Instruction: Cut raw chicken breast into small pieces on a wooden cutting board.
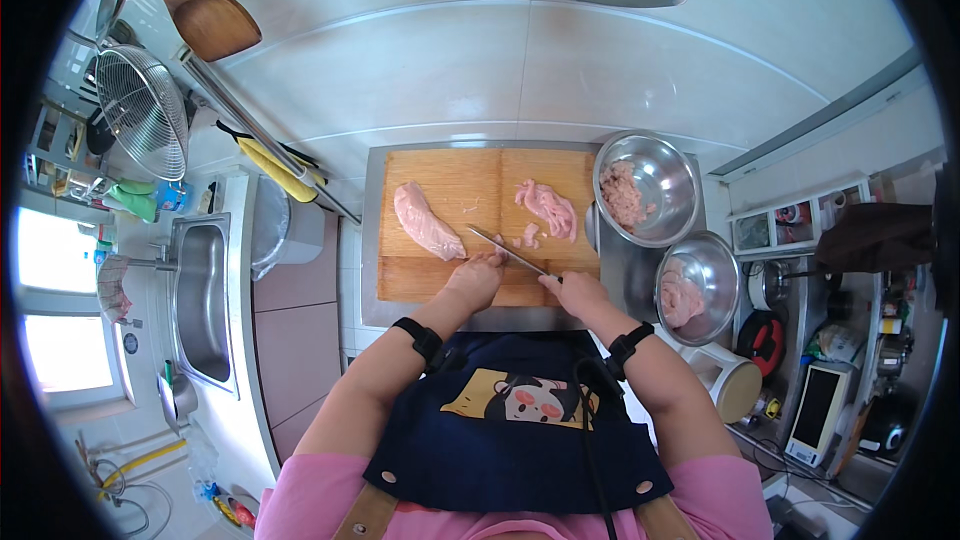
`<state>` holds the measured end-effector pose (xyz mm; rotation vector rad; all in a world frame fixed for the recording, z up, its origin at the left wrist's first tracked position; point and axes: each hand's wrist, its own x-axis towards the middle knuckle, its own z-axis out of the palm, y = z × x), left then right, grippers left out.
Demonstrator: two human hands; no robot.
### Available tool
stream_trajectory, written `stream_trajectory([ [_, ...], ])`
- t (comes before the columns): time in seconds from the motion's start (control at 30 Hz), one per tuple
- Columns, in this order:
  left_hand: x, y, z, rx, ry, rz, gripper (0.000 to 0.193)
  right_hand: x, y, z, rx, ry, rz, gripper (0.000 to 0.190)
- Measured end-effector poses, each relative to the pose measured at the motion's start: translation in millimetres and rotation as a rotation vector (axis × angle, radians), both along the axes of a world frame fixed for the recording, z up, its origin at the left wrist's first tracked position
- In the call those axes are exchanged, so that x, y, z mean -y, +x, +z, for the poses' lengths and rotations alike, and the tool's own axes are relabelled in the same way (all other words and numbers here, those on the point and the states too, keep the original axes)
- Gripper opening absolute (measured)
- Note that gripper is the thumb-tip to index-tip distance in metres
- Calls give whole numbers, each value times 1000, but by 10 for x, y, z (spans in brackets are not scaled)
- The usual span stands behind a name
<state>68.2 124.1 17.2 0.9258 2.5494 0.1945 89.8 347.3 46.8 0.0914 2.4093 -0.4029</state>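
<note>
A knife (513,251) with a narrow blade is gripped by its handle in my right hand (583,294), its tip pointing up and left over the wooden cutting board (480,165). My left hand (478,279) rests at the board beside the blade, its fingers on a small piece of raw pale meat (498,240). A long raw meat fillet, probably chicken breast (426,221), lies on the left part of the board. To the right are a heap of meat strips (550,207) and a few small pieces (531,235) near the blade.
Right of the board stand a steel bowl with chopped meat (679,172) and a second steel bowl with larger pieces (721,292). A tiled wall (420,75) rises behind. At the left are a lined bin (304,229) and a sink (180,292); shelves with appliances line the right.
</note>
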Motion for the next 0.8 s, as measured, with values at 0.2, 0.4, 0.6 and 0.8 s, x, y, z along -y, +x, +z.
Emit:
stream_trajectory([
  [0.2,3,8,-33,53,-1,44,52,-197,131,7,-7,-6,-7,71],
  [0.4,-15,27,17,108,-19,79,52,-328,246,85,41,-12,-9,72],
  [0.6,18,73,-61,17,45,72,47,-351,323,64,37,-28,-40,73],
  [0.8,-28,77,74,132,-12,152,56,-463,351,170,63,-7,-46,72],
])
